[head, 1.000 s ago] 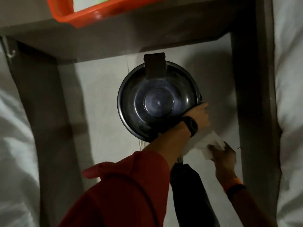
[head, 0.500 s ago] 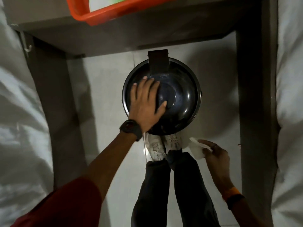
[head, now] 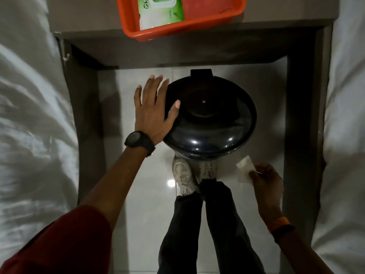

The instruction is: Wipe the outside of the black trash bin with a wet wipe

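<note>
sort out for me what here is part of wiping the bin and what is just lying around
Part of the job:
black trash bin, lid shut
wet wipe, pinched in the right hand
left hand, open, spread at the lid's left edge

Just lying about:
orange tray on the table
green wipes pack in the tray
white bedding at both sides

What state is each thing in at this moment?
Black trash bin: upright, lid closed.
Left hand: open, spread at the lid's left edge.
Right hand: pinching the wet wipe, clear of the bin.
Wipes pack: flap closed, in the orange tray.
</note>
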The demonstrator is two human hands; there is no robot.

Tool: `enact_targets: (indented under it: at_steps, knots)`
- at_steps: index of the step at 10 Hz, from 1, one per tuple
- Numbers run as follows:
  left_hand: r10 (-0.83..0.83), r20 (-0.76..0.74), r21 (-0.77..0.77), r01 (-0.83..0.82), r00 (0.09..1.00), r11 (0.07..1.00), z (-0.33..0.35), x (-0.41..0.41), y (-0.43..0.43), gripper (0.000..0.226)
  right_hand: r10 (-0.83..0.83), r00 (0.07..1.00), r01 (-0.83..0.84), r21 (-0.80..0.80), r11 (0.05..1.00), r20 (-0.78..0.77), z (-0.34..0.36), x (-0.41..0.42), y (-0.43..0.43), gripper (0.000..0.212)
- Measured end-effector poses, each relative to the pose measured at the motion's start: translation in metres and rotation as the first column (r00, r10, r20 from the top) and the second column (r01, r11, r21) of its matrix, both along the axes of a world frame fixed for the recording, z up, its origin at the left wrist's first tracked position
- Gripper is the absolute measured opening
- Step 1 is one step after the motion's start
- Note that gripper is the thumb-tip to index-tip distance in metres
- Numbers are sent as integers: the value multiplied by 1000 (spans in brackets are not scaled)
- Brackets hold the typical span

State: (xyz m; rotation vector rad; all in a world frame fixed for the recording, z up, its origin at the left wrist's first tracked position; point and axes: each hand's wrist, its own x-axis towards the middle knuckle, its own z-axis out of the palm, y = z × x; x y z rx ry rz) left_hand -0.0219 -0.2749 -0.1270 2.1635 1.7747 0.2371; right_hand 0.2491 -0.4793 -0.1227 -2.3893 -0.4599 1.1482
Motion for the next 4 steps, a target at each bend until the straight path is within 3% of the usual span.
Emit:
enact_targets:
  at_steps: [1, 2, 3, 4]
  knots:
    - [66, 126, 54, -73, 990, 996, 19, -6, 16, 55, 19, 999, -18, 35, 999, -41, 7, -5, 15, 29]
    - [178, 323, 64, -209, 930, 976, 38, -16, 37, 50, 214, 975, -202, 142, 969, -69, 8, -26, 50, 27]
    - [203, 321, 80, -240, 925, 967, 39, -21, 43, 48, 353, 936, -351, 123, 928, 4, -9, -43, 88, 27]
    - [240, 358, 54, -276, 903, 960, 39, -22, 45, 44, 412, 911, -411, 42, 911, -29, -34, -62, 136, 30]
